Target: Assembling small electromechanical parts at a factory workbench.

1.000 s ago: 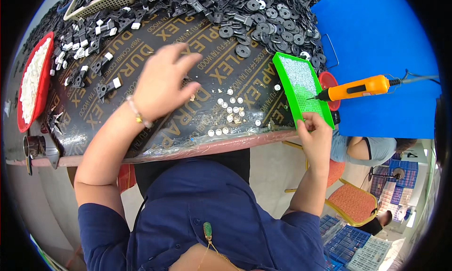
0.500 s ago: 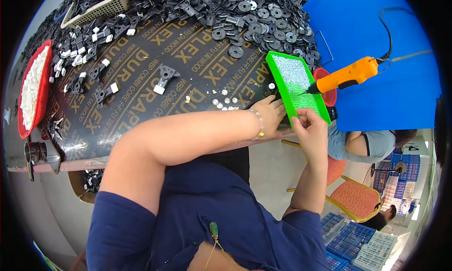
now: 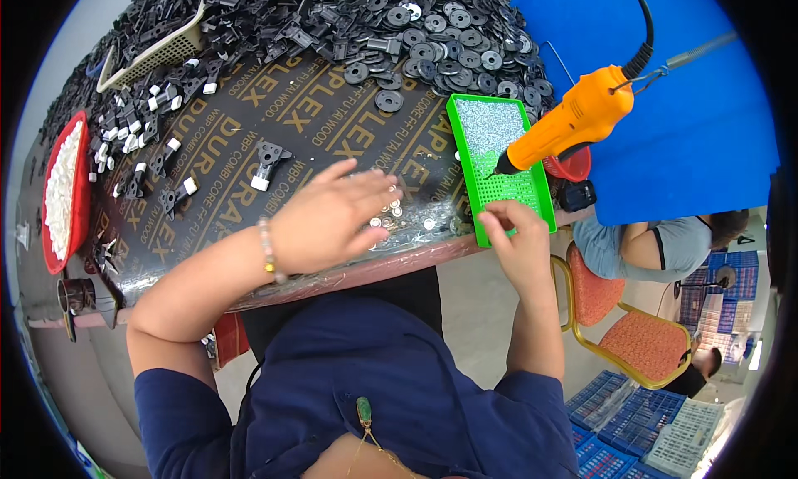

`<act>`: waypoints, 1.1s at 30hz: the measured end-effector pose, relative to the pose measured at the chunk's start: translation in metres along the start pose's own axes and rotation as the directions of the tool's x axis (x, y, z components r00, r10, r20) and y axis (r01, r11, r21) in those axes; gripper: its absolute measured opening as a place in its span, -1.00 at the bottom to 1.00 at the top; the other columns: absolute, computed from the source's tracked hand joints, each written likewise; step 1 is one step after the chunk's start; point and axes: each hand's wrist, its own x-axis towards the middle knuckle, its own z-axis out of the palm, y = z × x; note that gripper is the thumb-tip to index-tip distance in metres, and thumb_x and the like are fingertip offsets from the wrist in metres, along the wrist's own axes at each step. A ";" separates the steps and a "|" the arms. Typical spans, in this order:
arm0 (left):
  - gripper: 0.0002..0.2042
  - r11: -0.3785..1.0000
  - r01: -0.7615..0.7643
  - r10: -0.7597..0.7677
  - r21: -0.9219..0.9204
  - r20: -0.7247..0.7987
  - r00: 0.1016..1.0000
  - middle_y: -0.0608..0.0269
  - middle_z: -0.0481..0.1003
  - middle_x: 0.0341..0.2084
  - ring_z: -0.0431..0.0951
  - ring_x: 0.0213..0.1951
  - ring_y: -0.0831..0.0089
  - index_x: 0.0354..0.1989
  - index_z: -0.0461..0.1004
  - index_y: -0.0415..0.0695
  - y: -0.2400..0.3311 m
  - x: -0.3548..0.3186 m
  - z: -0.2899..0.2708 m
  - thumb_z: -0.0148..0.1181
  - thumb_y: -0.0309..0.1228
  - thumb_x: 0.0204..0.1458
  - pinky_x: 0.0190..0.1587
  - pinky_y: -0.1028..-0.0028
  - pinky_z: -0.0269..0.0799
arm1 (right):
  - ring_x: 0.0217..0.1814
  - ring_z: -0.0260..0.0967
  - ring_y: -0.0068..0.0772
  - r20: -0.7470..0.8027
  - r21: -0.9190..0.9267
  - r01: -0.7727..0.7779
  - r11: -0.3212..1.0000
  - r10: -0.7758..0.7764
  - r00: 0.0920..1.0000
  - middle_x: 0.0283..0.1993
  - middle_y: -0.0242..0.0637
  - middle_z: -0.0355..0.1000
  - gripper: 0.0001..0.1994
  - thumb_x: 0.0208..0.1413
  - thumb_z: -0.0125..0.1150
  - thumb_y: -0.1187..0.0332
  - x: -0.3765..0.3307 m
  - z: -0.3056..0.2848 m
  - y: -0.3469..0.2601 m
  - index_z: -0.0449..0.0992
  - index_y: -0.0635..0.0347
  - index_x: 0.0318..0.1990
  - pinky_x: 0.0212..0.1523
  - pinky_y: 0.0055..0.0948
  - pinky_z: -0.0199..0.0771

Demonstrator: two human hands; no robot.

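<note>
My left hand (image 3: 332, 217) is spread over the table beside several small round silver-white pieces (image 3: 391, 209), its fingertips over some of them. It holds nothing. Above the near end of a green tray (image 3: 549, 204), my right hand (image 3: 517, 238) has its thumb and fingers pinched together; whatever is between them is too small to make out. Small silvery screws (image 3: 495, 125) fill the tray's far part, and its near part is a grid of holes. An orange electric screwdriver (image 3: 573, 117) hangs over the tray, tip down near the grid.
A black part with a white end (image 3: 268, 165) lies left of centre. Black discs (image 3: 449, 51) and brackets are heaped at the back. At left stand a red basket of white pieces (image 3: 62, 192) and a beige basket (image 3: 158, 55). A red bowl (image 3: 569, 165) sits behind the screwdriver. Another person (image 3: 640, 246) sits at right.
My left hand has moved left from beside the tray to the small round pieces. My right hand has stayed at the tray's near end. The view has shifted a little.
</note>
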 end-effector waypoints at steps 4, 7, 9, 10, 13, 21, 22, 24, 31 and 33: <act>-0.61 0.988 0.148 -0.157 -0.054 -0.260 0.953 -0.08 0.51 0.11 0.50 0.16 0.03 0.11 0.51 -0.23 -0.015 -0.015 -0.031 0.24 -0.38 0.10 0.25 0.13 0.37 | -0.28 0.56 -0.27 -0.035 -0.195 0.364 0.911 -0.377 0.926 -0.14 -0.17 0.59 -0.74 0.06 0.34 0.49 0.030 0.013 -0.026 0.58 0.23 -0.06 -0.28 -0.40 0.56; -0.63 0.951 0.304 -0.303 -0.059 -0.373 0.877 -0.04 0.53 0.08 0.52 0.13 0.02 0.12 0.51 -0.23 -0.042 -0.029 -0.045 0.23 -0.40 0.13 0.21 0.22 0.40 | -0.23 0.55 -0.24 0.132 -0.513 0.431 0.742 -0.428 0.894 0.09 -0.20 0.55 -0.65 0.07 0.23 0.49 0.050 0.038 -0.041 0.54 0.22 0.06 -0.25 -0.36 0.60; -0.65 0.907 0.406 -0.410 -0.115 -0.467 0.783 -0.02 0.57 0.01 0.56 0.06 0.06 0.08 0.54 -0.23 -0.065 -0.049 -0.045 0.23 -0.37 0.15 0.13 0.26 0.46 | -0.17 0.50 -0.26 0.254 -0.791 0.397 0.464 -0.341 0.905 0.14 -0.28 0.52 -0.57 0.09 0.10 0.42 0.064 0.061 -0.039 0.48 0.26 0.15 -0.20 -0.30 0.57; -0.65 0.899 0.425 -0.420 -0.105 -0.481 0.770 -0.02 0.57 0.01 0.56 0.06 0.06 0.08 0.54 -0.23 -0.073 -0.057 -0.045 0.23 -0.37 0.15 0.13 0.26 0.46 | -0.17 0.50 -0.26 0.257 -0.782 0.415 0.464 -0.366 0.894 0.14 -0.28 0.52 -0.57 0.09 0.10 0.42 0.069 0.068 -0.037 0.48 0.26 0.15 -0.20 -0.30 0.57; -0.68 0.831 0.504 -0.537 -0.235 -0.575 0.618 -0.02 0.60 -0.07 0.59 0.02 0.08 0.03 0.58 -0.22 -0.100 -0.084 -0.037 0.24 -0.35 0.15 0.10 0.28 0.47 | -0.07 0.43 -0.27 0.364 -0.829 0.430 0.358 -0.238 0.900 -0.09 -0.31 0.52 -0.67 0.10 0.09 0.38 0.096 0.086 -0.023 0.52 0.25 0.02 -0.10 -0.29 0.47; -0.68 0.869 0.417 -0.485 -0.266 -0.624 0.613 -0.02 0.59 -0.17 0.59 -0.07 0.03 -0.02 0.59 -0.21 -0.110 -0.092 -0.031 0.23 -0.30 0.12 0.03 0.24 0.50 | -0.06 0.41 -0.24 0.416 -0.782 0.521 0.343 -0.334 0.846 -0.22 -0.28 0.50 -0.81 0.09 0.10 0.41 0.102 0.075 -0.011 0.49 0.17 -0.14 -0.04 -0.28 0.43; -0.68 0.867 0.418 -0.489 -0.271 -0.620 0.613 -0.01 0.59 -0.17 0.59 -0.08 0.06 0.00 0.58 -0.21 -0.108 -0.095 -0.033 0.24 -0.31 0.13 0.02 0.25 0.50 | -0.07 0.41 -0.23 0.414 -0.791 0.520 0.322 -0.343 0.843 -0.23 -0.28 0.50 -0.84 0.09 0.10 0.41 0.104 0.076 -0.011 0.48 0.14 -0.16 -0.05 -0.28 0.43; -0.68 0.875 0.408 -0.475 -0.262 -0.630 0.615 -0.01 0.59 -0.17 0.59 -0.08 0.05 0.00 0.57 -0.22 -0.108 -0.096 -0.033 0.23 -0.30 0.14 0.01 0.24 0.50 | -0.07 0.41 -0.22 0.412 -0.801 0.521 0.296 -0.360 0.837 -0.25 -0.28 0.49 -0.87 0.10 0.10 0.42 0.108 0.074 -0.008 0.46 0.12 -0.19 -0.05 -0.27 0.43; -0.55 0.858 0.468 -0.502 -0.211 -0.536 0.679 0.00 0.55 -0.05 0.54 0.04 0.05 0.09 0.55 -0.20 -0.106 -0.097 -0.027 0.30 -0.19 0.07 0.12 0.20 0.44 | -0.10 0.41 -0.27 0.486 -0.780 0.578 0.240 -0.350 0.801 -0.30 -0.34 0.50 -0.89 0.07 0.15 0.39 0.126 0.067 -0.022 0.45 0.05 -0.23 -0.09 -0.27 0.40; -0.43 0.851 0.500 -0.512 -0.161 -0.464 0.723 0.02 0.51 0.04 0.50 0.11 0.06 0.15 0.52 -0.16 -0.100 -0.096 -0.024 0.37 -0.11 0.00 0.16 0.19 0.41 | -0.09 0.42 -0.25 0.533 -0.771 0.597 0.220 -0.290 0.795 -0.27 -0.34 0.50 -0.89 0.07 0.16 0.38 0.120 0.063 -0.028 0.45 0.04 -0.23 -0.08 -0.22 0.39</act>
